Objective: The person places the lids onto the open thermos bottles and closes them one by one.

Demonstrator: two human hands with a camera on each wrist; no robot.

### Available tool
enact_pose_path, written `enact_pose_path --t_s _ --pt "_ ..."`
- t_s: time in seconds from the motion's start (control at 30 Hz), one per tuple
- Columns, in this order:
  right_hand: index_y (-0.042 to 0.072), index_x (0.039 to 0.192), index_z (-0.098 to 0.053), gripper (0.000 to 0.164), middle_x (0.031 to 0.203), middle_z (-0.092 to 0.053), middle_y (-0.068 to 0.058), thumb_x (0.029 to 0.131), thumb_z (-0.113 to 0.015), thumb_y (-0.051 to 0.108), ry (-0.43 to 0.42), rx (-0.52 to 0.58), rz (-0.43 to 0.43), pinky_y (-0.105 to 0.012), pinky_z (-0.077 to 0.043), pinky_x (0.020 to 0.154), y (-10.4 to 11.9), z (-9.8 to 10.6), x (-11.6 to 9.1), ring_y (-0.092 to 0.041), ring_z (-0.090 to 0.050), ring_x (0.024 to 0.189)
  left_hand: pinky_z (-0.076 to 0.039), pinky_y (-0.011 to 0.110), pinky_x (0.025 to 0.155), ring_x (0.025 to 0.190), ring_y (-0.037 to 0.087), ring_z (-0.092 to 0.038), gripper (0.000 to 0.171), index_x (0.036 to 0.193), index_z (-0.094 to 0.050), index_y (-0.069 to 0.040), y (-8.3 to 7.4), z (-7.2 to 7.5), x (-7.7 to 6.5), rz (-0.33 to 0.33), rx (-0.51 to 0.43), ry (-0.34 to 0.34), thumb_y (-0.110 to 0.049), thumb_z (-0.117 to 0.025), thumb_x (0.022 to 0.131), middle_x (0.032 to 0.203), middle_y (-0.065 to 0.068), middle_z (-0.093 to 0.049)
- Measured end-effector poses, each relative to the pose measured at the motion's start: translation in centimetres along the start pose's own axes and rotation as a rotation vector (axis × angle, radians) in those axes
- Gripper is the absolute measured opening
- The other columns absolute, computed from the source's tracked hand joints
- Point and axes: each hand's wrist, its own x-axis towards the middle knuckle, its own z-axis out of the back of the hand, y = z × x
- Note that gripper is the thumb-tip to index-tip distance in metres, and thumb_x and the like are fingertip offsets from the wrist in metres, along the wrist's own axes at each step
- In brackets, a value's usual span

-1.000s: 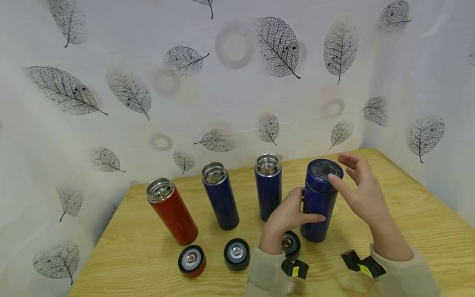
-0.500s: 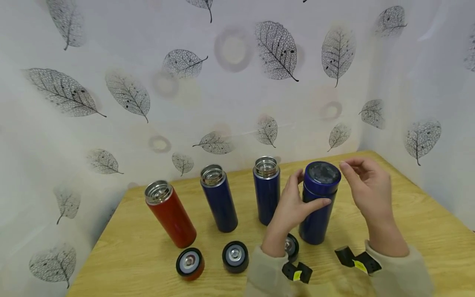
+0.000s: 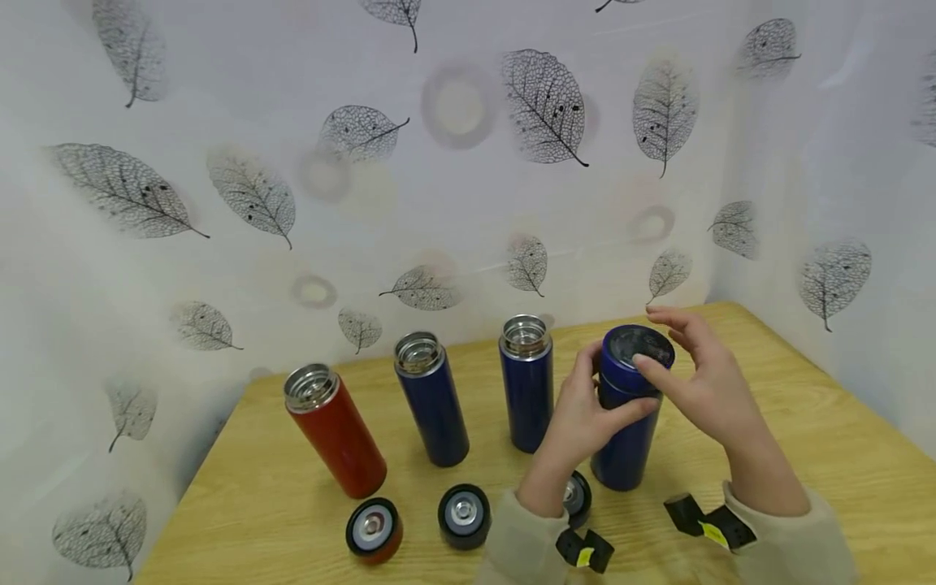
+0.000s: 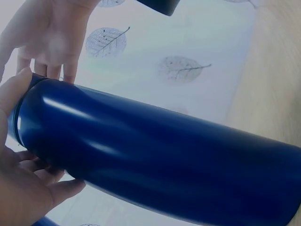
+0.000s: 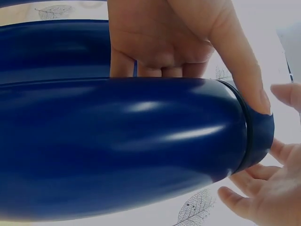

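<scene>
A tall blue thermos flask (image 3: 625, 451) stands upright on the table with its lid (image 3: 634, 341) on. My left hand (image 3: 578, 422) grips the flask from the left at its upper end. In the right wrist view the left thumb (image 5: 256, 89) lies across the lid's side, with the other fingers behind the flask. On the other side is my right hand (image 3: 705, 386), its fingers spread loosely around the lid. Its thumb overlaps the lid's dark top in the head view, while its other fingers stand off behind the rim.
Lidless flasks stand to the left: a red one (image 3: 340, 439), a blue one (image 3: 433, 414) and another blue one (image 3: 526, 390). Before them lie upturned lids: a red-edged one (image 3: 373, 528), a dark one (image 3: 464, 516) and one (image 3: 578, 497) partly behind my left arm. A leaf-patterned curtain (image 3: 468, 195) hangs behind.
My left hand has slid up the flask from its body to near the lid. My right hand drew away to the right, then came back over the lid. The other flasks stay put.
</scene>
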Motion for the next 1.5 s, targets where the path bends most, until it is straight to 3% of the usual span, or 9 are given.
enact_pose_path --t_s 0.07,0.17,0.3,0.6,0.93,1.03,1.17,1.37,1.5 --pt "0.001 0.125 -0.04 0.052 0.128 -0.04 -0.014 0.078 -0.063 -0.001 0.065 -0.022 -0.01 -0.034 -0.027 0.097 0.0 0.1 -0.1 -0.015 -0.035 0.118 -0.042 0.024 0.082 0.103 0.003 -0.047 0.065 0.13 -0.033 -0.016 0.1 -0.1 0.0 -0.009 -0.003 -0.008 -0.023 -0.07 0.077 0.118 -0.007 -0.047" --pt "0.005 0.131 -0.035 0.061 0.128 -0.039 -0.016 0.077 -0.064 0.001 0.116 -0.049 -0.009 -0.03 -0.028 0.094 0.0 0.1 -0.2 -0.023 -0.038 0.114 -0.043 0.022 0.079 0.101 0.003 -0.048 0.063 0.129 -0.035 -0.015 0.2 -0.3 0.0 0.006 -0.01 -0.016 -0.024 -0.069 0.077 0.117 -0.006 -0.048" --pt "0.006 0.131 -0.035 0.064 0.125 -0.042 -0.014 0.075 -0.065 -0.001 0.138 -0.081 0.031 -0.014 -0.026 0.086 -0.1 0.0 -0.2 -0.017 -0.039 0.11 -0.044 0.021 0.077 0.098 0.003 -0.049 0.061 0.129 -0.037 -0.014 0.3 -0.5 0.0 0.05 -0.015 -0.026 -0.025 -0.069 0.078 0.116 -0.005 -0.049" --pt "0.002 0.13 -0.034 0.062 0.126 -0.04 -0.017 0.076 -0.063 -0.006 0.15 -0.038 0.053 -0.006 -0.026 0.087 0.0 -0.3 -0.2 -0.002 -0.038 0.11 -0.044 0.02 0.074 0.096 0.003 -0.05 0.059 0.129 -0.038 -0.015 0.1 -0.4 -0.2 0.059 -0.015 -0.043 -0.025 -0.067 0.079 0.114 -0.005 -0.05" --pt "0.001 0.128 -0.036 0.063 0.122 -0.044 -0.016 0.074 -0.069 0.001 0.104 -0.077 0.004 -0.005 -0.027 0.085 0.2 -0.6 -0.2 -0.025 -0.043 0.107 -0.045 0.019 0.07 0.097 0.004 -0.049 0.057 0.124 -0.042 -0.014 0.1 -0.8 -0.2 0.066 0.057 -0.118 -0.03 -0.068 0.077 0.114 -0.005 -0.05" --pt "0.0 0.127 -0.036 0.063 0.121 -0.044 -0.017 0.074 -0.07 0.003 0.09 -0.091 -0.025 -0.022 -0.034 0.092 0.3 -0.8 -0.2 -0.03 -0.044 0.106 -0.045 0.019 0.071 0.099 0.005 -0.049 0.057 0.123 -0.042 -0.014 0.0 -0.9 -0.2 0.081 0.072 -0.136 -0.03 -0.07 0.076 0.114 -0.005 -0.049" --pt "-0.001 0.126 -0.037 0.066 0.119 -0.043 -0.02 0.071 -0.073 0.009 0.062 -0.12 -0.074 -0.05 -0.035 0.084 0.2 -1.1 -0.2 -0.034 -0.043 0.105 -0.044 0.02 0.076 0.102 0.005 -0.046 0.058 0.122 -0.041 -0.014 -0.1 -1.0 -0.3 0.091 0.092 -0.15 -0.029 -0.071 0.074 0.115 -0.005 -0.046" --pt "0.0 0.122 -0.044 0.066 0.11 -0.04 -0.019 0.067 -0.077 0.016 0.003 -0.194 -0.087 -0.047 -0.034 0.074 0.1 -1.9 -0.2 -0.031 -0.04 0.093 -0.039 0.023 0.085 0.102 0.006 -0.042 0.059 0.122 -0.04 -0.014 -0.2 -1.1 -0.4 0.064 0.152 -0.145 -0.029 -0.072 0.074 0.113 -0.006 -0.039" --pt "0.001 0.125 -0.04 0.065 0.111 -0.036 -0.02 0.071 -0.073 0.015 0.026 -0.191 -0.052 -0.049 -0.034 0.073 0.0 -2.1 -0.3 -0.032 -0.039 0.092 -0.039 0.023 0.085 0.103 0.006 -0.041 0.059 0.122 -0.04 -0.012 -0.1 -0.9 -0.4 0.06 0.128 -0.132 -0.028 -0.071 0.074 0.113 -0.005 -0.039"
